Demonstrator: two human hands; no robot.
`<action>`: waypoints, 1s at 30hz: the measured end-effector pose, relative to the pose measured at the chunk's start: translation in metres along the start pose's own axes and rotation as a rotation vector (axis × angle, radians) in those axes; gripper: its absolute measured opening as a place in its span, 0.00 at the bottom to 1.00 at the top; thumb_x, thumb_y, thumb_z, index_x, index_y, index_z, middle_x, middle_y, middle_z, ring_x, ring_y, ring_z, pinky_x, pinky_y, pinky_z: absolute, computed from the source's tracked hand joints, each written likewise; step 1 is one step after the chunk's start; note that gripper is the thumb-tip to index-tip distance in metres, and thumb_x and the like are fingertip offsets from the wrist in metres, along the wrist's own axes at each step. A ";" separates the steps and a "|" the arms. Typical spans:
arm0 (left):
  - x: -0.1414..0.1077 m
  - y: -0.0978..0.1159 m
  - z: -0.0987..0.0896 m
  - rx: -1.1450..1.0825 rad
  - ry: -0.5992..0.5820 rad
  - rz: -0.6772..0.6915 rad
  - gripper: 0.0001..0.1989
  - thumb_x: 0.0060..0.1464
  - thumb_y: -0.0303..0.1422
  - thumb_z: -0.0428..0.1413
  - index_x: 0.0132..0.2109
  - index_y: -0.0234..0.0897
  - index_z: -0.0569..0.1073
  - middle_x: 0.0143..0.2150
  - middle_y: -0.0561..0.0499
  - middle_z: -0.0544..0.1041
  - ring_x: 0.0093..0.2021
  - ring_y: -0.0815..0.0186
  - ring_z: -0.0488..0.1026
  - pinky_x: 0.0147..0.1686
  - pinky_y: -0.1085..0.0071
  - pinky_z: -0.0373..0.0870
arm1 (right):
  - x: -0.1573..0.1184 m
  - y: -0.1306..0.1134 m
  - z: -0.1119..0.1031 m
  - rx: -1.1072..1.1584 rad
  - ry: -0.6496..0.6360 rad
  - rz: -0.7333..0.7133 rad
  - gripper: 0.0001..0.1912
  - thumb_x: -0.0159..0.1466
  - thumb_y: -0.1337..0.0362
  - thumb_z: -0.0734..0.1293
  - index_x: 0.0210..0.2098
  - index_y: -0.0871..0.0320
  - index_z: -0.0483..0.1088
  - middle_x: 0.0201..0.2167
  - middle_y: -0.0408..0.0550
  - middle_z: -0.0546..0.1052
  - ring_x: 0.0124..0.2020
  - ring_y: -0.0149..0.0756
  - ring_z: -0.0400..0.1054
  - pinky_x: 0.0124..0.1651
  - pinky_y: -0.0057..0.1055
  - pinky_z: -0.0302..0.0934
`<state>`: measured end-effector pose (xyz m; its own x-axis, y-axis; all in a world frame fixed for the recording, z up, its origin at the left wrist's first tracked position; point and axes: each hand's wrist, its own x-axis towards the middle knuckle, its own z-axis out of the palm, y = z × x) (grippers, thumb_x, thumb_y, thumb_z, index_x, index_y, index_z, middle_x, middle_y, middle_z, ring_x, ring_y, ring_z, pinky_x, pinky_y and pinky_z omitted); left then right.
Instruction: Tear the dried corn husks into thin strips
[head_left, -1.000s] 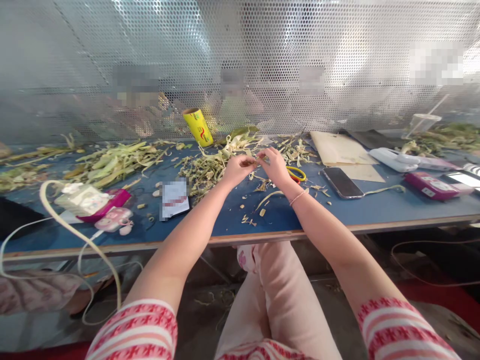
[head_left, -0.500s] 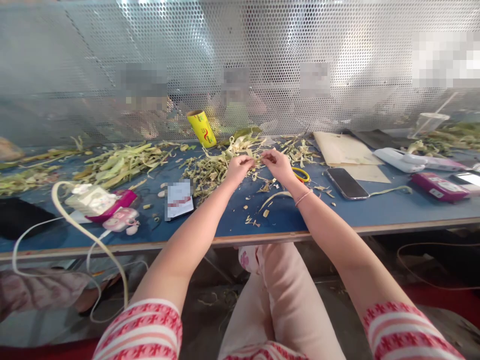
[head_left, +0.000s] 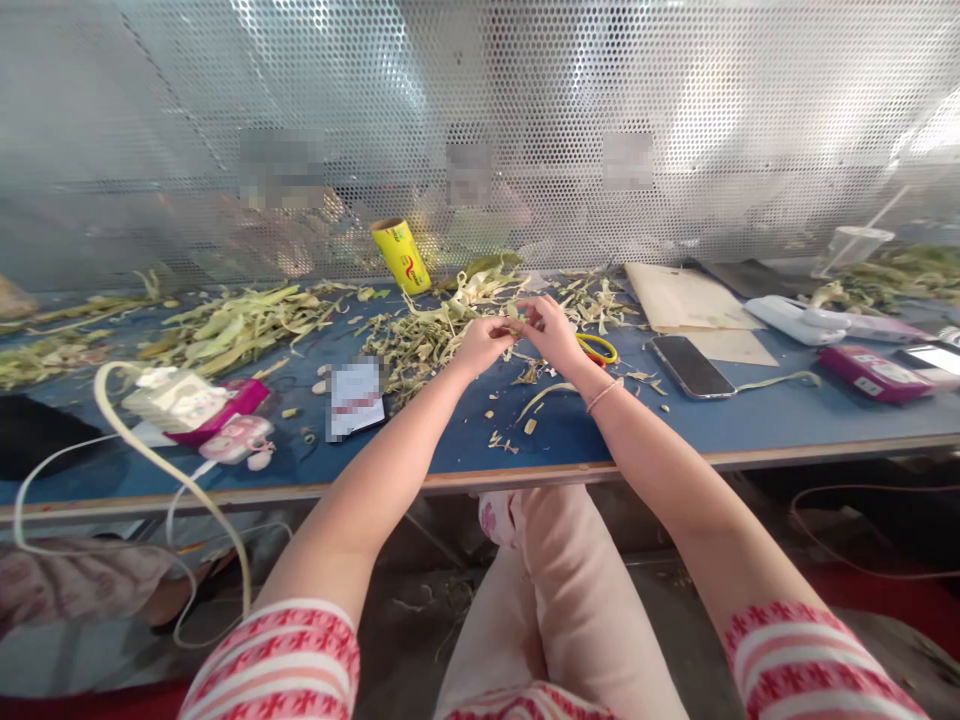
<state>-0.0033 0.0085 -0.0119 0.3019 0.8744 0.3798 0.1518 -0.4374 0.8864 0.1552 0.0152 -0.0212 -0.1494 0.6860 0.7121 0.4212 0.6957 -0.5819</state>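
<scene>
My left hand (head_left: 486, 343) and my right hand (head_left: 549, 325) meet above the middle of the blue table, fingertips pinched together. Between them shows a small pale green bit of dried plant (head_left: 515, 314), partly hidden by the fingers. Under and behind the hands lies a heap of dried, shredded plant pieces (head_left: 420, 345). Yellow-handled scissors (head_left: 602, 348) rest beside my right hand, mostly covered by it. A long pale strip (head_left: 544, 395) and small scraps lie nearer the table's front edge.
A yellow cardboard tube (head_left: 401, 257) leans at the back by the perforated metal screen (head_left: 540, 120). Phones (head_left: 691, 366) lie on both sides. To the left are a longer plant heap (head_left: 247, 325) and a magenta device (head_left: 217, 410) with cables. Brown paper (head_left: 690, 297) lies right.
My hands have come closer together, fingertips now touching or nearly so. My left hand has shifted slightly right and down. The view has moved a little.
</scene>
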 end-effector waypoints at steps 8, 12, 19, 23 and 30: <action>0.001 -0.002 0.003 -0.169 -0.002 0.004 0.16 0.45 0.44 0.63 0.31 0.32 0.75 0.28 0.50 0.77 0.35 0.63 0.76 0.46 0.62 0.72 | 0.005 0.000 0.004 0.026 0.065 0.104 0.05 0.59 0.63 0.66 0.30 0.58 0.69 0.30 0.45 0.70 0.32 0.32 0.63 0.42 0.34 0.63; 0.001 -0.003 0.006 -0.299 0.042 -0.039 0.15 0.47 0.42 0.63 0.33 0.35 0.72 0.29 0.51 0.77 0.34 0.64 0.77 0.46 0.60 0.73 | 0.005 -0.001 0.006 0.129 0.051 0.091 0.04 0.59 0.63 0.65 0.30 0.57 0.65 0.29 0.42 0.68 0.29 0.29 0.63 0.37 0.30 0.62; 0.001 -0.002 0.008 -0.321 0.077 -0.022 0.07 0.52 0.32 0.59 0.33 0.37 0.66 0.27 0.55 0.73 0.31 0.67 0.75 0.43 0.63 0.74 | 0.002 -0.004 0.006 0.259 0.003 0.106 0.07 0.60 0.62 0.65 0.37 0.56 0.64 0.26 0.38 0.65 0.27 0.27 0.61 0.32 0.27 0.61; 0.003 -0.003 0.009 -0.299 0.133 -0.060 0.07 0.53 0.30 0.57 0.31 0.37 0.64 0.26 0.55 0.71 0.28 0.69 0.72 0.38 0.66 0.74 | 0.001 -0.006 0.007 0.279 0.018 0.133 0.06 0.60 0.63 0.64 0.31 0.55 0.60 0.26 0.39 0.64 0.28 0.27 0.61 0.32 0.27 0.61; 0.010 -0.008 0.007 -0.209 0.244 -0.103 0.08 0.53 0.29 0.58 0.31 0.37 0.65 0.26 0.55 0.67 0.27 0.69 0.69 0.35 0.66 0.73 | 0.000 -0.006 0.011 0.198 0.005 0.151 0.04 0.60 0.66 0.62 0.30 0.55 0.60 0.28 0.40 0.67 0.31 0.29 0.63 0.38 0.29 0.63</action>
<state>0.0050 0.0193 -0.0168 0.0567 0.9473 0.3152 -0.0336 -0.3137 0.9489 0.1424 0.0129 -0.0224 -0.0929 0.7847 0.6129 0.2547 0.6138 -0.7473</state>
